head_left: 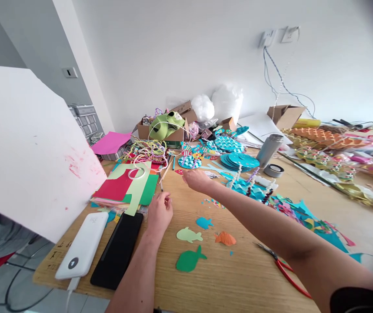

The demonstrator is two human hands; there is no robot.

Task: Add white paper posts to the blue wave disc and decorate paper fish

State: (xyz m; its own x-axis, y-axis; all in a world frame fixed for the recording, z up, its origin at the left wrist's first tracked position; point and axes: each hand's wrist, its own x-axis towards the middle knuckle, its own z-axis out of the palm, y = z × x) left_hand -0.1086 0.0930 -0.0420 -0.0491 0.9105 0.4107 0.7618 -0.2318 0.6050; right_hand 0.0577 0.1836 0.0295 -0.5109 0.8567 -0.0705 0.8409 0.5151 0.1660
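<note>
My left hand (pixel 161 209) rests on the table beside the green paper (pixel 149 191), its fingers loosely curled and nothing visible in them. Farther forward, my right hand (pixel 197 179) is closed, fingertips turned down near a small red paper piece (pixel 179 172). Whatever it may hold is hidden. Just behind it stands a decorated blue paper plate (pixel 189 162). On the wood between my forearms lie cut-out paper fish: a blue one (pixel 204 223), a pale green one (pixel 189 235), an orange one (pixel 225 238) and a dark green one (pixel 189 259).
Red-handled scissors (pixel 292 278) lie under my right forearm. A white power bank (pixel 82 245) and a black phone-like slab (pixel 118 252) are at left. Blue plates (pixel 238 161), a grey flask (pixel 269 150) and paper scraps (pixel 304 219) stand or lie at right.
</note>
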